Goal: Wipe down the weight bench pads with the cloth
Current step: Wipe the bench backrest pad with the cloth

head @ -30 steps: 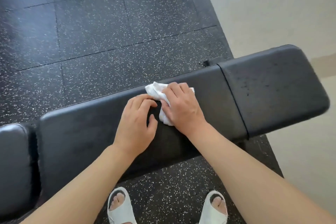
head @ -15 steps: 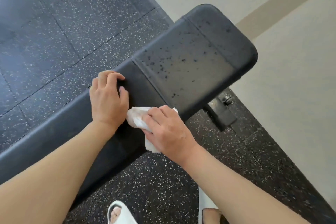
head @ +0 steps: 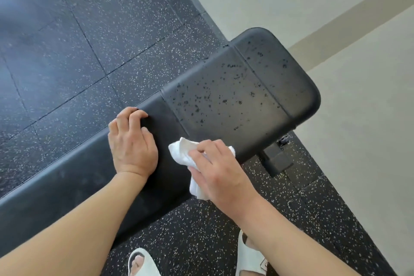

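A long black bench pad (head: 74,186) runs from the lower left toward the upper right. Its wider end section (head: 242,94) is dotted with dark droplets. My right hand (head: 220,173) grips a crumpled white cloth (head: 182,152) and presses it on the pad's near edge, just before the seam of the spotted section. My left hand (head: 132,143) rests on the pad to the left of the cloth, with its fingers curled over the far edge.
Black speckled rubber floor tiles (head: 94,29) lie beyond and under the bench. A pale floor (head: 358,119) begins to the right. The bench's black metal foot (head: 276,161) shows under the pad's end. My feet in white sandals (head: 143,263) stand close to the bench.
The view has swung right along the bench toward its spotted end. Both hands have moved that way along the pad, the cloth staying in my right hand near the seam.
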Demonstrator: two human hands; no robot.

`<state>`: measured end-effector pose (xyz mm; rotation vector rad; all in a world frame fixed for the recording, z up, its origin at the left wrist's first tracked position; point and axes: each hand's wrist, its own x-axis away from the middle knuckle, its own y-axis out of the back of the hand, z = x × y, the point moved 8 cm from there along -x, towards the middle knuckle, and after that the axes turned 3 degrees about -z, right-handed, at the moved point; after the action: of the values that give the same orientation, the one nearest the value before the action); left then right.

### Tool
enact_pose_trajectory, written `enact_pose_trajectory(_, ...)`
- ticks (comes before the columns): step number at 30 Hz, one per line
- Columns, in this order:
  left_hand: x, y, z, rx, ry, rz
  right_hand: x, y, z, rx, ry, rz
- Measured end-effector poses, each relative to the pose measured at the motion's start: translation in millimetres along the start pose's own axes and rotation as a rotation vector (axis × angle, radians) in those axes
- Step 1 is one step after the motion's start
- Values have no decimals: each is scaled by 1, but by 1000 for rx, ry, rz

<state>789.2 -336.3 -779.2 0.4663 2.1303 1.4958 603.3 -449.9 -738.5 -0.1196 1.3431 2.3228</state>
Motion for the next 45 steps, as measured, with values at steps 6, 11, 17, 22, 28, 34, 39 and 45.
enact_pose_trajectory(6,-1,-3,3,3,17,21,-27,-37,-8,31,29,45)
enact_pose_trajectory(11,-1,-4,3,0,22,37,-109,-61,-12,79,-24,51)
enact_pose_trajectory(17,-2,-3,4,13,14,41,-158,-75,-13,76,-55,82)
enact_pose_trajectory(22,0,-1,5,44,24,33,-132,-64,-9,82,-71,99)
enact_pose_trajectory(28,0,1,7,105,13,13,-52,-43,-5,94,-47,64)
enact_pose_trajectory(34,2,3,7,130,11,23,-7,-35,-5,135,-23,72)
enact_pose_trajectory(39,5,6,8,169,22,38,-35,-42,-1,144,-23,78)
enact_pose_trajectory(45,10,14,6,198,-23,50,-157,-82,4,186,-23,98)
